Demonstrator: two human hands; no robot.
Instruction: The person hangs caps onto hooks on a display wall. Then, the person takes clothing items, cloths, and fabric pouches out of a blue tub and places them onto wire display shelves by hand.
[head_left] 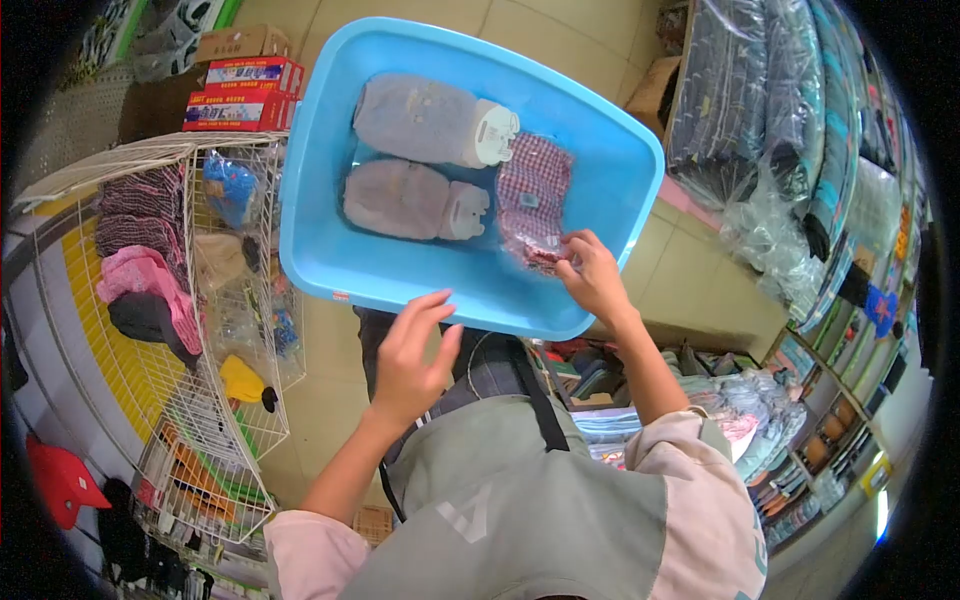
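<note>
A blue plastic tub (pixel 310 215) stands in front of my body. Inside it on the left lie two packaged pale items with white cards, a larger one (pixel 420 118) above a smaller one (pixel 395 199). To their right is a red-and-white checked item (pixel 533 190) in clear plastic. My right hand (pixel 593 275) reaches over the tub's near right side, with its fingertips pinching the lower end of the checked item's packaging. My left hand (pixel 415 355) is just outside the near rim, fingers apart and holding nothing.
White wire baskets (pixel 240 440) with hats and knit goods stand at left. Red boxes (pixel 235 108) are stacked at the upper left. Plastic-wrapped clothes (pixel 730 90) hang at the upper right, and shelves with wrapped goods (pixel 755 405) are at lower right.
</note>
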